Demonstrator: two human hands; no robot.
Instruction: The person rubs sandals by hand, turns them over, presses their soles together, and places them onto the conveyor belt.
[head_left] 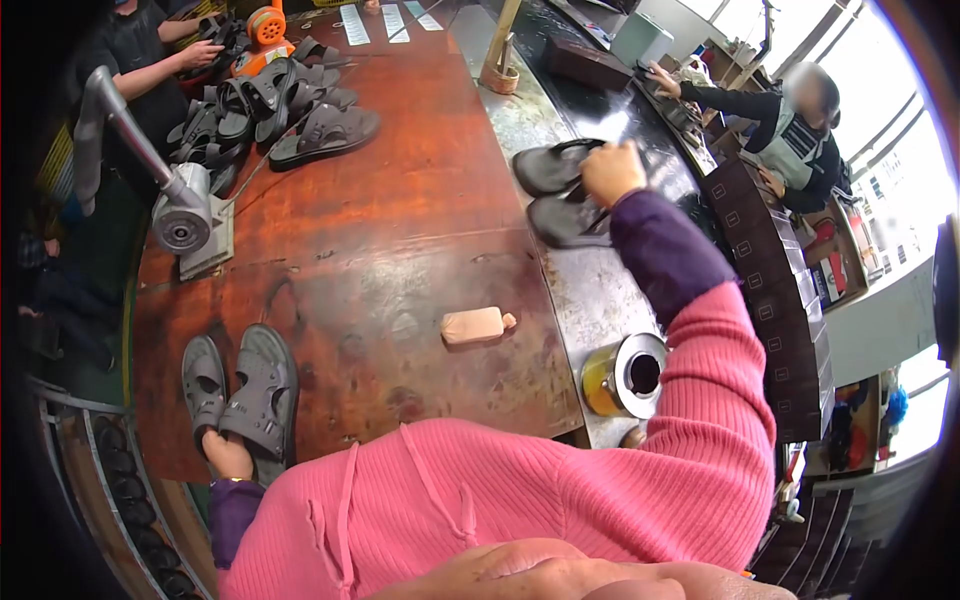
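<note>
At the table's left front edge, my left hand (228, 455) is closed on a pair of grey sandals (262, 390). Their toes point away from me and their broad straps face up. My right hand (613, 173) reaches far forward and is closed at a pair of dark sandals (560, 218) beside the black conveyor belt. Its fingers are partly hidden behind the back of the hand. A beige wrapped block (473, 325) lies on the table between my arms.
A yellow tin (610, 378) stands by my right forearm. More sandals (320, 135) are piled at the back left near a metal machine arm (183, 215). One person (150, 60) handles sandals there; another (790, 130) works across the belt, behind dark boxes (765, 290).
</note>
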